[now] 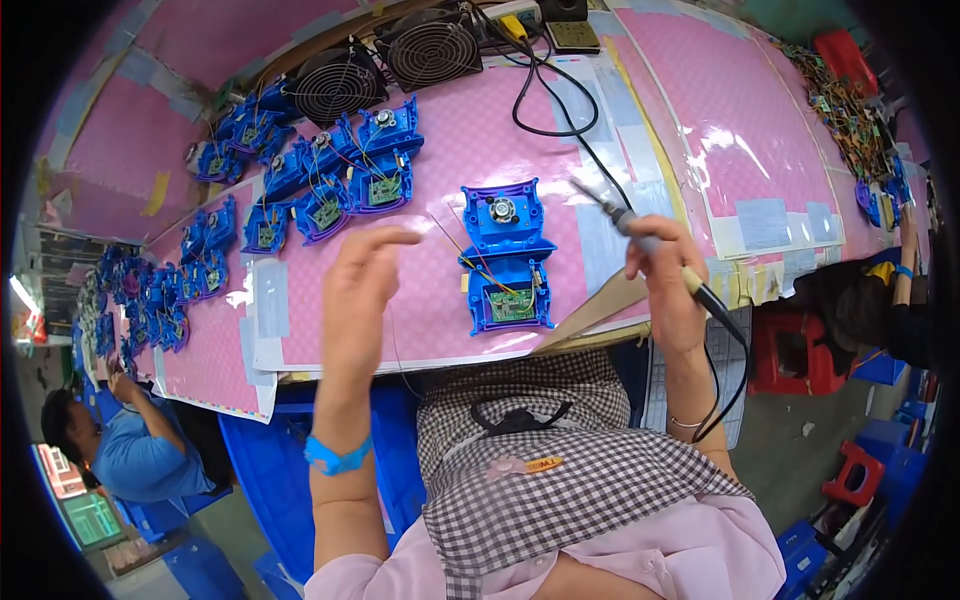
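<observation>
An electronics assembly workshop — a long pink-matted table (700, 130) carries rows of open blue housings (330, 175) with circuit boards, extraction fans (432, 52) and a soldering iron (650, 250).

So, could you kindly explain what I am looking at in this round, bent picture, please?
It comes from a wide-angle camera worn on a person's head, looking down at their own two hands; that lens bends straight edges. The right hand holds a slim soldering iron with a black cable, tip pointing up and left. The left hand is raised, and I cannot tell whether it pinches anything. Between them, on the pink patterned mat, lies an opened blue plastic housing with a small speaker and green circuit board. More such blue housings lie in rows to the left, near two black wire-guarded fans. Another person in a blue shirt sits lower left.
</observation>
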Demonstrator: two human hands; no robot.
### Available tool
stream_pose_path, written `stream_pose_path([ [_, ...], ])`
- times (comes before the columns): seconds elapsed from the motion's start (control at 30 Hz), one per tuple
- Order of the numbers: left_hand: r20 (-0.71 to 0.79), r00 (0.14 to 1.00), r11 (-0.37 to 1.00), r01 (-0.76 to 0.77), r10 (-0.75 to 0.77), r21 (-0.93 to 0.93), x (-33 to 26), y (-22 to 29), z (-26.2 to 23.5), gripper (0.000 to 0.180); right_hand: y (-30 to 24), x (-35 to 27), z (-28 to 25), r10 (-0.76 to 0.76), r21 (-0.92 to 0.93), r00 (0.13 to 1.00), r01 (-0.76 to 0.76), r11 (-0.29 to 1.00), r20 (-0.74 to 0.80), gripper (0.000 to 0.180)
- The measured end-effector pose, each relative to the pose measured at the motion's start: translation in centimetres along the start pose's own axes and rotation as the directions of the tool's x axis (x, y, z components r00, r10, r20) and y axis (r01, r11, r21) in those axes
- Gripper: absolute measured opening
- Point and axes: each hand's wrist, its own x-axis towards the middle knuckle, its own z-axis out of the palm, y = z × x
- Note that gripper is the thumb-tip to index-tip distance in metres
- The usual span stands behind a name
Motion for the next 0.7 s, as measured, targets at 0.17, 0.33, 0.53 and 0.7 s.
stream_pose_path([
  [0.17, 0.083, 0.784, 0.574, -0.518, 0.616, 0.635, 1.9, -3.0, 4.5, 0.013, 0.6, -0.7, 2.6, 0.14, -0.072, 0.989, -0.143, 0.987, -0.04, 0.018],
  [0.33, 0.02, 0.899, 0.741, -0.372, 0.436, 0.559, 2.1, -2.0, 5.2, 0.009, 0.4, -0.5, 3.1, 0.108, -0.053, 0.994, -0.108, 0.993, -0.003, 0.02],
  [0.53, 0.047, 0.897, 0.736, -0.389, 0.439, 0.554, 2.8, -2.4, 5.9, 0.009, 1.1, -0.3, 3.3, 0.11, -0.04, 0.994, -0.11, 0.993, 0.0, 0.019],
  [0.7, 0.057, 0.905, 0.744, -0.381, 0.422, 0.549, 3.0, -2.3, 5.8, 0.008, 1.1, -0.2, 3.2, 0.116, -0.04, 0.993, -0.116, 0.992, 0.001, 0.019],
])
